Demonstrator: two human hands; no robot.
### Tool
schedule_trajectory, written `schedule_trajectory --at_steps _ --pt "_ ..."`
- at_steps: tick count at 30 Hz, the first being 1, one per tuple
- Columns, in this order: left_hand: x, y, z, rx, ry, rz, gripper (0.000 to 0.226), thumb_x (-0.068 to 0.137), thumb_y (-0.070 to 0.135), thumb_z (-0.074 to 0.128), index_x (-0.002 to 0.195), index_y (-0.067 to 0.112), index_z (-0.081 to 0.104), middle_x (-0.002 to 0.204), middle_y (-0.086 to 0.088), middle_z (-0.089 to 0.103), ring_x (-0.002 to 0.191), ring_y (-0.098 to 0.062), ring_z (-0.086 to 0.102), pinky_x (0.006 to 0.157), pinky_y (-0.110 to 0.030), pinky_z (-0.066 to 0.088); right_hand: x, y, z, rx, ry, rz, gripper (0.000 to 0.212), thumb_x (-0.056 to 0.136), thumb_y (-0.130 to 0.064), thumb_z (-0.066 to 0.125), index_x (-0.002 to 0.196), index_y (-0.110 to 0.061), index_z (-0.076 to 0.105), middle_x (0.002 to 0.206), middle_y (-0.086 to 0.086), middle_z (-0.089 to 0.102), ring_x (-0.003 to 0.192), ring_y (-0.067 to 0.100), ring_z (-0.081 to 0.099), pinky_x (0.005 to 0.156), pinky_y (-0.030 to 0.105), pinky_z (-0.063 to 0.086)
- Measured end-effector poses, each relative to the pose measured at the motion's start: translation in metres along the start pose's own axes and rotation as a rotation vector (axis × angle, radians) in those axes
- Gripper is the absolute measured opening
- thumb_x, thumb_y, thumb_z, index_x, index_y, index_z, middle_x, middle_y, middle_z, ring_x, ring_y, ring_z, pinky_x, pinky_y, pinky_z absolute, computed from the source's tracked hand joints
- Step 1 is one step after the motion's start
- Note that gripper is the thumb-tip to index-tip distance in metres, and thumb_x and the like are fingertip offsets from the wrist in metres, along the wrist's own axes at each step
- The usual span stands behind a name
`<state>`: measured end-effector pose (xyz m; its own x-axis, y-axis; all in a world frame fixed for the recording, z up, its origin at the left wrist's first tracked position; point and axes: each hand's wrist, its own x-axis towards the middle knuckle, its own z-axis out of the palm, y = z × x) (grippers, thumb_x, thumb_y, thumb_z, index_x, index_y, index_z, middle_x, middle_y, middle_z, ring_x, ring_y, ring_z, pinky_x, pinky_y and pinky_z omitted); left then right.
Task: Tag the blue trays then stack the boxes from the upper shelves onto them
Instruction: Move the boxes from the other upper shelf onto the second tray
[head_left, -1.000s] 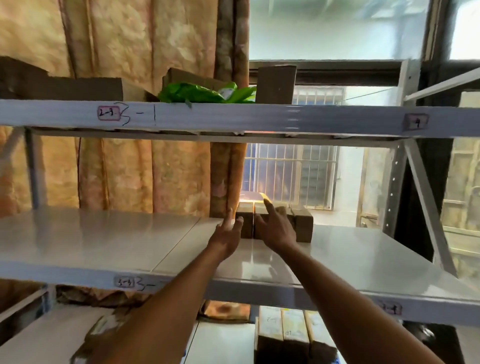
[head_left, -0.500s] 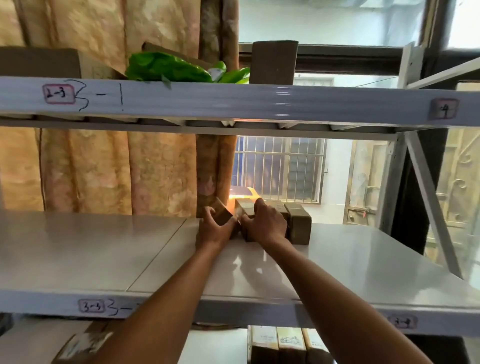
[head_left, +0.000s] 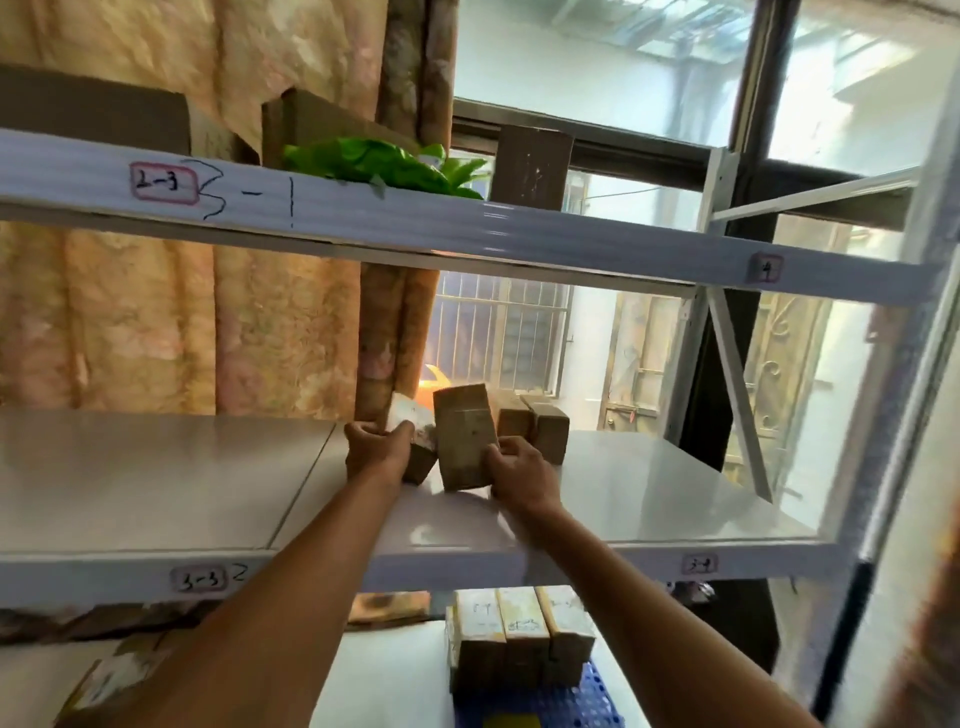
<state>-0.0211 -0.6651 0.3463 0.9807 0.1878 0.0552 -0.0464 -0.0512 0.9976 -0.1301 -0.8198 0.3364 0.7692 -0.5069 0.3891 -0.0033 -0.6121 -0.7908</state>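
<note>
Both arms reached up onto the middle white metal shelf (head_left: 156, 483) of a pale grey steel rack. The right hand (head_left: 519, 470) grasped a brown oblong cardboard box (head_left: 464, 436), its fingers (head_left: 501, 451) wrapped round the box's lower right edge; the box's long axis ran nearly upright, leaning a little left at the top, with its lower end touching or just above the shelf; which of the two could not be told. The left hand (head_left: 376, 447) was clenched on a second brown cardboard box with a pale, shiny face (head_left: 415, 436), tilted with its top to the left and its lower corner down near the shelf, just beside the first box. Behind them, two more small brown cardboard boxes (head_left: 535, 423) sat side by side on the shelf, toward its back. On the shelf below, a blue perforated plastic tray (head_left: 566, 701) carried a row of three upright tan boxes with pale handwritten tops (head_left: 519, 636), standing tight together. The shelf above carried a crumpled green plastic bag (head_left: 384, 166), a dark brown upright cardboard box (head_left: 532, 166) and larger cardboard cartons (head_left: 93, 117) to the left. Pink-edged handwritten labels (head_left: 163, 182) were stuck on the shelf beams. A peach patterned curtain (head_left: 156, 322) hung behind the rack on the left, and a barred window (head_left: 498, 332) let in bright daylight on the right.
</note>
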Motion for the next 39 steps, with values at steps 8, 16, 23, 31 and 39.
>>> schedule_trajectory --at_steps 8,16,23,31,39 --pt "-0.042 -0.002 -0.052 -0.402 -0.307 -0.084 0.039 0.084 0.027 0.070 0.119 0.013 0.064 0.110 -0.012 0.073 0.093 -0.029 0.072 0.082 -0.038 0.057 -0.058 -0.021 -0.025 0.586 -0.079 0.201 0.037 0.100 -0.018 0.062 0.136 -0.006 0.057 0.113 0.017 0.069 0.100 0.032 0.069 0.094 0.048 0.059" --pt "-0.139 -0.004 -0.099 -0.552 -0.432 -0.085 0.013 0.089 0.022 0.069 0.101 0.024 0.066 0.095 -0.007 0.071 0.089 -0.021 0.065 0.075 -0.035 0.050 -0.144 -0.027 -0.085 0.669 -0.199 0.146 0.036 0.099 -0.027 0.067 0.133 -0.024 0.057 0.115 0.015 0.072 0.105 0.030 0.074 0.081 0.034 0.064" --pt "-0.232 -0.049 -0.120 -0.490 -0.568 -0.048 0.036 0.079 0.031 0.073 0.114 0.024 0.066 0.119 -0.010 0.066 0.116 -0.029 0.061 0.084 -0.043 0.055 -0.230 0.008 -0.143 0.634 -0.226 0.186 0.040 0.096 -0.027 0.070 0.134 -0.025 0.058 0.114 0.016 0.074 0.107 0.033 0.074 0.093 0.045 0.061" --pt "-0.311 -0.136 -0.127 -0.402 -0.608 -0.213 0.033 0.076 0.024 0.077 0.107 0.026 0.066 0.103 -0.006 0.075 0.100 -0.021 0.069 0.082 -0.036 0.054 -0.315 0.086 -0.162 0.617 -0.324 0.380 0.030 0.096 -0.022 0.070 0.125 -0.020 0.065 0.107 0.007 0.075 0.090 0.019 0.071 0.083 0.034 0.059" --pt "-0.291 -0.249 -0.097 -0.246 -0.556 -0.484 0.043 0.075 0.019 0.080 0.116 0.020 0.066 0.107 -0.010 0.077 0.103 -0.022 0.069 0.088 -0.039 0.055 -0.307 0.198 -0.109 0.456 -0.390 0.565 0.043 0.088 -0.025 0.081 0.126 -0.015 0.063 0.117 0.011 0.074 0.096 0.020 0.072 0.079 0.033 0.059"
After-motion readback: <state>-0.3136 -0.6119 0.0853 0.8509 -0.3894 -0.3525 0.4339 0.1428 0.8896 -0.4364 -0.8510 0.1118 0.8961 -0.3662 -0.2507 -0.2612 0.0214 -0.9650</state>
